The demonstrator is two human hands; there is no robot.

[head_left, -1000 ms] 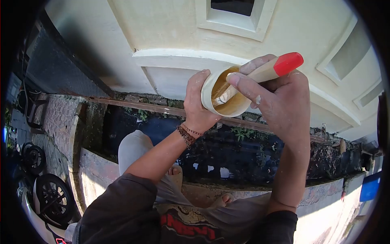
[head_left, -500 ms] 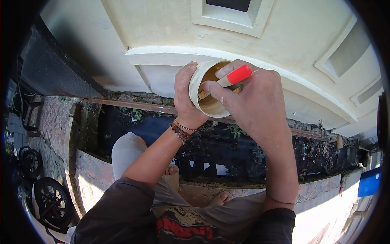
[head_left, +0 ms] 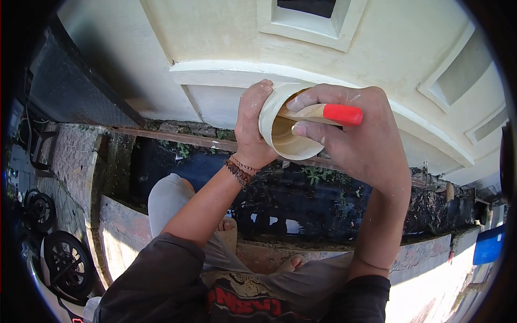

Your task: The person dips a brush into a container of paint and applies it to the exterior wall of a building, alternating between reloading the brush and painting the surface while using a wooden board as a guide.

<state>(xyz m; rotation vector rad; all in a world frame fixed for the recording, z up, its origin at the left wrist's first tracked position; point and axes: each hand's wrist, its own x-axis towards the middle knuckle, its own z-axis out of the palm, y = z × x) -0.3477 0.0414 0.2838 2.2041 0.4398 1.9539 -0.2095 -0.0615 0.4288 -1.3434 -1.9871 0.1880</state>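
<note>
My left hand (head_left: 251, 123) is wrapped round the side of a whitish paint pot (head_left: 267, 119), which is tipped so its mouth faces right and toward me. Light paint coats the inside wall. Between the thumb and fingers of my right hand (head_left: 374, 141) is a paintbrush (head_left: 341, 114) with a pale wooden handle and a red end. The handle's red end points right, and its other end reaches into the pot's mouth. The bristles are hidden inside. White paint specks mark both hands.
Ahead rises a cream wall (head_left: 215, 37) with a white ledge and recessed openings. Below the pot runs a ditch of dark water (head_left: 177, 161) with plants and a rusty rail along it. A motorbike wheel (head_left: 67, 266) shows at left, a blue container (head_left: 489, 245) at right.
My right hand has shifted right, and the brush handle has swung from slanting upward to nearly level. The pot has moved slightly right in my left hand.
</note>
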